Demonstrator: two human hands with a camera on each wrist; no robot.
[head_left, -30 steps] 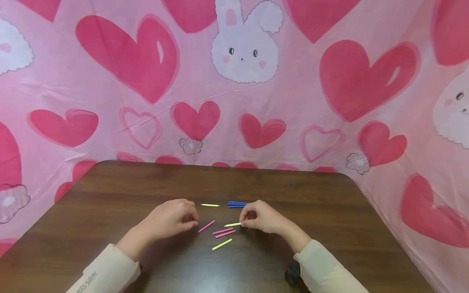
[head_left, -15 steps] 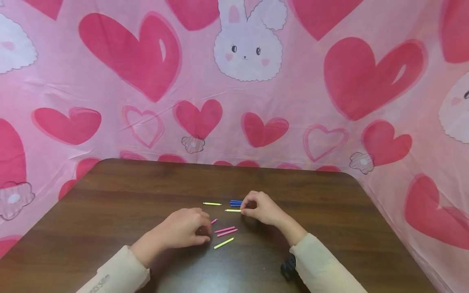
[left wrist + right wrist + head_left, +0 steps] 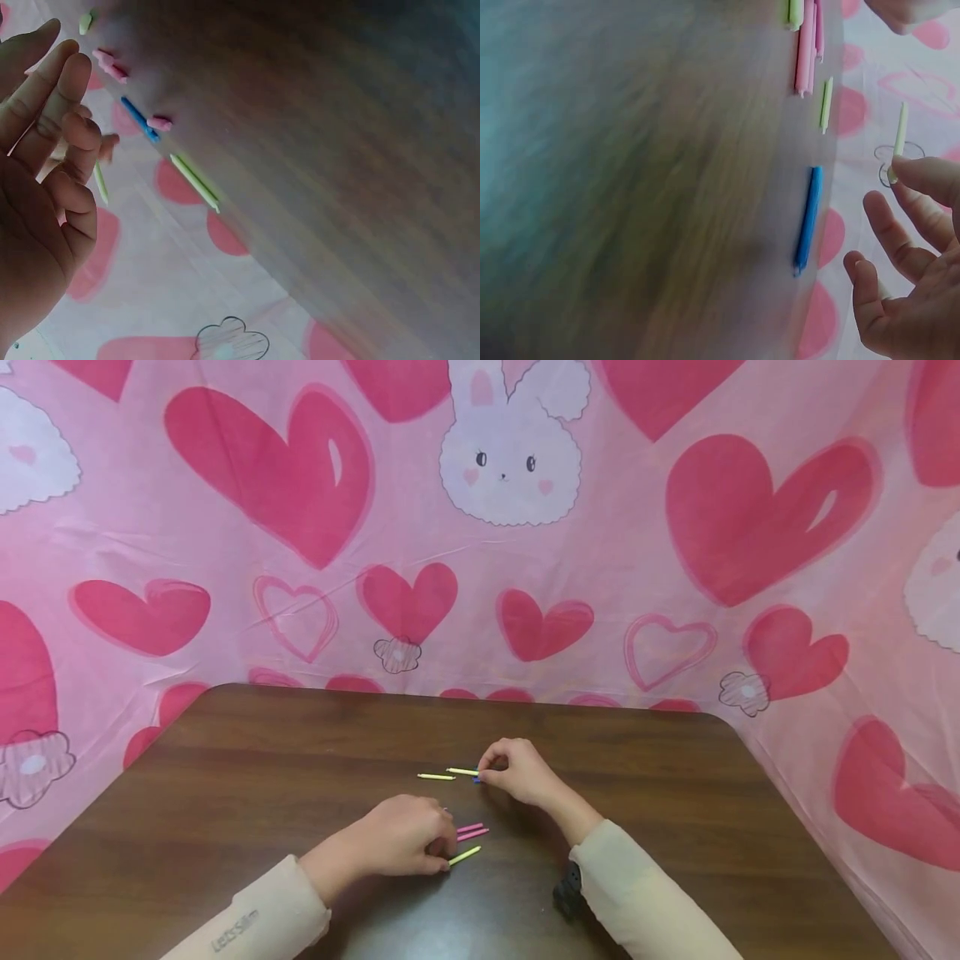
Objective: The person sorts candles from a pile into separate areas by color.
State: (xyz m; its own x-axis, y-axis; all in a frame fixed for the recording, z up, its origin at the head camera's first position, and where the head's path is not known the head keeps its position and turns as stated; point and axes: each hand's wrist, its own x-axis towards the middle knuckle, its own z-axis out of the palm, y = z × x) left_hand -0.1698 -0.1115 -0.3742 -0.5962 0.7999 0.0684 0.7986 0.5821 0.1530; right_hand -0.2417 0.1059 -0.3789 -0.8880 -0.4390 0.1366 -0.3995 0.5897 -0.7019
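Note:
My right hand [image 3: 523, 772] pinches one end of a slim yellow candle [image 3: 462, 772] between thumb and index finger, the other end pointing left. In the right wrist view the same candle [image 3: 901, 129] is raised above the table. Blue candles [image 3: 808, 221] lie below that hand, mostly covered by it in the head view. A second yellow candle [image 3: 437, 777] lies just left of the held one. My left hand [image 3: 408, 835], fingers loosely bent and holding nothing, hovers by the pink candles [image 3: 474, 835] and a third yellow candle [image 3: 465, 855], hiding their left ends.
The brown wooden table [image 3: 315, 735] reaches back to a pink cloth [image 3: 322, 610] printed with hearts and rabbits. A small black object [image 3: 567, 893] is at the right sleeve's cuff.
My right hand has carried the yellow candle away from me and slightly left, over the blue candles. My left hand has moved right and nearer, now overlapping the pink candles.

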